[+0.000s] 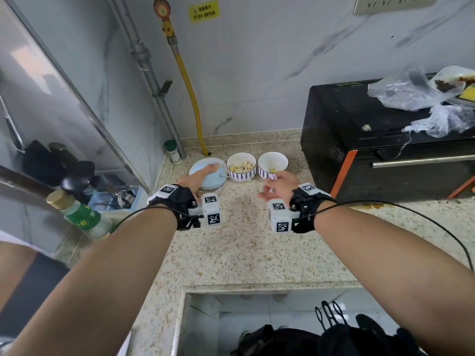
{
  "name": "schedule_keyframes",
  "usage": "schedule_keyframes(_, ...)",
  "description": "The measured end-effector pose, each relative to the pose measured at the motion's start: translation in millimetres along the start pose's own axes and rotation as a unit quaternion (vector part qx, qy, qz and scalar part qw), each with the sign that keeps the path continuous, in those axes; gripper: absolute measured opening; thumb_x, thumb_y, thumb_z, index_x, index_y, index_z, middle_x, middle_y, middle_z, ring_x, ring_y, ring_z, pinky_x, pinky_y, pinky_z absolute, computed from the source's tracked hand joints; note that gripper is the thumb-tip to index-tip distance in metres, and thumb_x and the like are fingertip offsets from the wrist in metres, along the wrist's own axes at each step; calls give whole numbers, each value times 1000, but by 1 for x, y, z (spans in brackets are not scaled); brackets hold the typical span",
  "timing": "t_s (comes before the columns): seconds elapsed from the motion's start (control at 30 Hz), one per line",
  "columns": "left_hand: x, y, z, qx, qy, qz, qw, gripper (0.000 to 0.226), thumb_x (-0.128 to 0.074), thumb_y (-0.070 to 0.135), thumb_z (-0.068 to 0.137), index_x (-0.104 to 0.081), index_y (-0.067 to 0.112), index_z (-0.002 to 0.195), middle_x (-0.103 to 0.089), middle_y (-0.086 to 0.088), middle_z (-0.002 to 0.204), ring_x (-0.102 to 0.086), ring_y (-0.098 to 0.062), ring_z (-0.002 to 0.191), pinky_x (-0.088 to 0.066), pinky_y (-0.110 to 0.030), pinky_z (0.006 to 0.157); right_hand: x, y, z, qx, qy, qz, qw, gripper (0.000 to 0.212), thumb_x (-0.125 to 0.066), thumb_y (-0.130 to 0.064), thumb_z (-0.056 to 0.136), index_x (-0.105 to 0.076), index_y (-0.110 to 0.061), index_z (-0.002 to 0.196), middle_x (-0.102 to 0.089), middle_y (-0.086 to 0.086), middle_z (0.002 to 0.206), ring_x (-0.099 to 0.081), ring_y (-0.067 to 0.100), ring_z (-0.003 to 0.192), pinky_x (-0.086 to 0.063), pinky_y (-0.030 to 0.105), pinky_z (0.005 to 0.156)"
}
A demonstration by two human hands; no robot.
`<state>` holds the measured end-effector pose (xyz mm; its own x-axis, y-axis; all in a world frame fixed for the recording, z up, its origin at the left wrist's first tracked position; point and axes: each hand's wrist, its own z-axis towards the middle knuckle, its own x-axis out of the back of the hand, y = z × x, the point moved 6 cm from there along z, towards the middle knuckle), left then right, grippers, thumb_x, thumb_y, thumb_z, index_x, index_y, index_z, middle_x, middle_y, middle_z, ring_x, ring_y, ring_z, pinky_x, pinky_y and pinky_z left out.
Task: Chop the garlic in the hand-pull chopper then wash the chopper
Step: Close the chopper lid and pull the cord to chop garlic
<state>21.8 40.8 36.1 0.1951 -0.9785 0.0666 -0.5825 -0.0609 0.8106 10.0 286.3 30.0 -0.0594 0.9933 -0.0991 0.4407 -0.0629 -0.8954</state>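
1. Pale-blue plastic sits under the left hand (198, 177), which presses flat on the hand-pull chopper (209, 176) lid, apparently to steady it on the desk (244, 240).
2. The right hand (279, 187) hovers nearby, fingers pinched on something small, likely the pull cord.
3. Just beyond, the bowl of garlic (241, 167) and a second bowl (273, 165) stand within reach.

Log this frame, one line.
left hand on chopper lid | right hand near bowls, hold unclear | garlic in bowl
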Motion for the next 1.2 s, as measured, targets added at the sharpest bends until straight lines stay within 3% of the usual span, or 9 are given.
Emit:
schedule_keyframes(0.1, -21, -3, -10, 21, -57, 23, 998, 69, -91, 50, 61, -70, 3, 105, -70, -19, 88, -56, -23, 52, -49, -36, 69, -36, -11, -7, 18, -89, -27, 995, 10, -60, -1, 94, -50, -3, 92, -59, 19, 74, -64, 31, 61, -59, 44, 68)
schedule_keyframes(0.17, -36, -4, -15, 30, -113, 12, 993, 47, -84, 48, 74, -72, 6, 91, -72, -14, 76, -63, -22, 51, -57, -37, 67, -50, -20, -7, 31, -99, -35, 994, 13, -63, -4, 93, -51, -6, 92, -58, 15, 70, -59, 30, 59, -57, 48, 73)
schedule_keyframes(0.33, -38, 4, -17, 45, -114, -11, 992, 48, -81, 46, 79, -66, 8, 104, -75, -14, 81, -72, -28, 68, -63, -47, 70, -58, -33, -6, 42, -97, -62, 992, 15, -65, -6, 92, -50, -6, 95, -51, 10, 67, -52, 27, 52, -54, 38, 58)
schedule_keyframes(0.53, -42, 3, -18, 53, -134, -13, 989, 59, -80, 47, 81, -63, 8, 122, -69, -15, 93, -69, -25, 63, -56, -51, 93, -55, -30, -2, 25, -102, -62, 993, 24, -72, -4, 86, -49, -8, 93, -43, 7, 61, -52, 27, 55, -50, 62, 86)
schedule_keyframes(0.63, -44, 0, -20, 67, -146, -34, 986, 53, -75, 48, 85, -61, 8, 116, -65, -13, 80, -65, -25, 64, -56, -49, 88, -51, -33, 3, 8, -111, -56, 992, 30, -71, -2, 85, -45, -12, 74, -47, 9, 59, -56, 28, 57, -49, 62, 87)
schedule_keyframes(0.77, -45, 3, -24, 75, -181, -98, 976, 46, -65, 47, 93, -63, 7, 115, -69, -15, 96, -69, -26, 60, -62, -42, 69, -45, -34, 11, -21, -129, 21, 991, 35, -60, 4, 89, -39, -12, 66, -29, 8, 60, -56, 29, 64, -40, 68, 99)
schedule_keyframes(0.93, -45, 10, -19, 60, -187, -106, 975, 39, -70, 46, 90, -70, 8, 102, -73, -16, 80, -69, -25, 59, -60, -47, 77, -45, -31, 12, -28, -130, 97, 986, 46, -48, 5, 90, -36, -14, 50, -24, 7, 57, -63, 23, 56, -50, 63, 91)
schedule_keyframes(1.03, -42, 10, -12, 56, -177, -95, 978, 39, -74, 44, 87, -71, 9, 104, -71, -16, 73, -68, -26, 61, -61, -50, 78, -44, -33, 11, -20, -138, 106, 985, 40, -48, 2, 90, -34, -16, 58, -22, 12, 66, -63, 21, 61, -57, 54, 79)
schedule_keyframes(1.2, -50, 11, -4, 52, -154, -33, 986, 51, -87, 50, 69, -77, 5, 88, -69, -17, 84, -71, -30, 68, -61, -48, 76, -46, -51, 7, 63, -60, -103, 991, 23, -68, -4, 85, -46, -11, 81, -46, 5, 62, -50, 18, 53, -46, 28, 54)
